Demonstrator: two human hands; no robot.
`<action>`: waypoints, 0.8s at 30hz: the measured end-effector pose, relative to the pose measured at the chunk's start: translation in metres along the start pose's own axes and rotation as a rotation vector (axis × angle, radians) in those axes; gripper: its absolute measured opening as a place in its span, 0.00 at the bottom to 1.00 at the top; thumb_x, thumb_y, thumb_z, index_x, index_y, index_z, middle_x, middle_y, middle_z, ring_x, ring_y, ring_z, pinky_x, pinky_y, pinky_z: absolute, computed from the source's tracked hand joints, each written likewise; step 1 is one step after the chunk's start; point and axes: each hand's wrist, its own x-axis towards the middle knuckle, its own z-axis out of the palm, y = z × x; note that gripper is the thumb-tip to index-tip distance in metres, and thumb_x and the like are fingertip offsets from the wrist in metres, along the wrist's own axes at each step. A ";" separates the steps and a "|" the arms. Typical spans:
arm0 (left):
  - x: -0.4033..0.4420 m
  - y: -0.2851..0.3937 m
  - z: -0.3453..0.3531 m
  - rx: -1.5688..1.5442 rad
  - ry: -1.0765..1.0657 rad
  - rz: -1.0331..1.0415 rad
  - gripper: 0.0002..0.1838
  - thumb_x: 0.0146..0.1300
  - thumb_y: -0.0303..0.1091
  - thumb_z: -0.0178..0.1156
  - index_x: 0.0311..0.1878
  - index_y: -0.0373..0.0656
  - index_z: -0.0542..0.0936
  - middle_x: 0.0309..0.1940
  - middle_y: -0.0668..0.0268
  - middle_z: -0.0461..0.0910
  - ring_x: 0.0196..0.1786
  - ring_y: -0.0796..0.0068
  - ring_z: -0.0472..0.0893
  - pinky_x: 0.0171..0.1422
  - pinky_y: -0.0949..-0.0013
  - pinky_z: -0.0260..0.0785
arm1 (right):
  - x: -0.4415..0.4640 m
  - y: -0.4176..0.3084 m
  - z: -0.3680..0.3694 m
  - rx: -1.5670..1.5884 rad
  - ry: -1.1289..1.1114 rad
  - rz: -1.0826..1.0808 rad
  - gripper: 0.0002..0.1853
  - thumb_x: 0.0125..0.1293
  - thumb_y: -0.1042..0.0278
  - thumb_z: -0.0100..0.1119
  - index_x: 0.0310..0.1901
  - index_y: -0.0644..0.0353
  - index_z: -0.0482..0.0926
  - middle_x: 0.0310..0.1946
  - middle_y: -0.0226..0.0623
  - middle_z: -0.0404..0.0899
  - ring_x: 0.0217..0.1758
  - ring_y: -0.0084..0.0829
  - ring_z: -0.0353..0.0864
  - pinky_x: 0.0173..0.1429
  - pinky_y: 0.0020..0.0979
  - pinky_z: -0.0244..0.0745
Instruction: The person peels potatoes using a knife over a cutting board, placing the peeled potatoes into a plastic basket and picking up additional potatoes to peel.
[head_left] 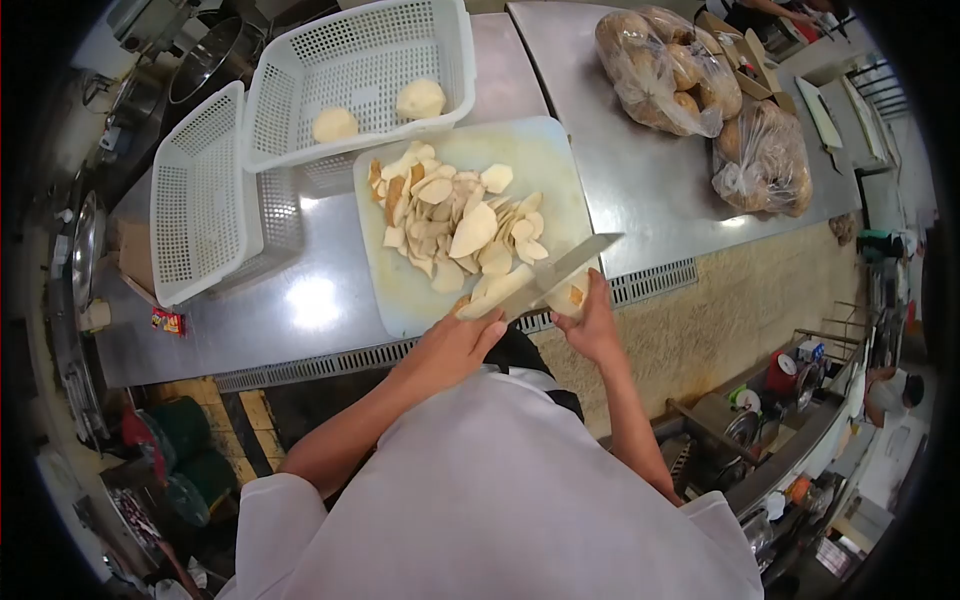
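My left hand is closed at the near edge of the pale cutting board, around the hidden handle of a knife. The knife's broad blade points up and to the right. My right hand grips a peeled potato with a patch of brown skin, right beside the blade. A long pale potato piece lies against the blade near my left fingers. Many cut potato pieces and some brown-edged trimmings are heaped on the board.
A white perforated basket behind the board holds two peeled potatoes. Another basket stands left. Bags of unpeeled potatoes rest on the right metal table. A red packet lies near the left edge.
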 end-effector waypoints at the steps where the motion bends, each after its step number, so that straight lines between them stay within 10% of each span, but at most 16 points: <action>1: -0.008 0.013 -0.012 0.000 -0.005 -0.005 0.24 0.84 0.50 0.46 0.59 0.39 0.80 0.22 0.49 0.80 0.23 0.49 0.82 0.36 0.50 0.77 | 0.003 0.001 0.001 -0.021 -0.007 -0.016 0.50 0.56 0.69 0.78 0.76 0.66 0.56 0.71 0.59 0.63 0.74 0.60 0.64 0.77 0.47 0.65; 6: -0.032 0.060 -0.054 0.220 -0.392 -0.318 0.23 0.83 0.46 0.45 0.67 0.41 0.77 0.29 0.43 0.82 0.35 0.38 0.83 0.47 0.42 0.73 | 0.014 0.008 -0.001 -0.136 -0.320 0.006 0.51 0.54 0.71 0.76 0.76 0.69 0.54 0.74 0.61 0.57 0.76 0.64 0.61 0.80 0.46 0.63; 18: 0.001 0.039 -0.038 -0.008 -0.325 -0.310 0.22 0.84 0.46 0.45 0.57 0.35 0.80 0.39 0.42 0.85 0.45 0.36 0.83 0.51 0.47 0.75 | 0.003 0.004 0.002 -0.013 -0.068 0.062 0.60 0.51 0.73 0.80 0.77 0.76 0.45 0.78 0.67 0.49 0.82 0.65 0.53 0.84 0.43 0.57; 24: 0.047 -0.032 0.037 -0.064 -0.179 -0.198 0.24 0.85 0.49 0.44 0.62 0.38 0.80 0.29 0.49 0.85 0.31 0.50 0.86 0.41 0.56 0.77 | -0.001 0.013 0.001 -0.093 -0.029 -0.036 0.58 0.51 0.72 0.80 0.77 0.71 0.48 0.75 0.61 0.55 0.80 0.59 0.55 0.84 0.47 0.55</action>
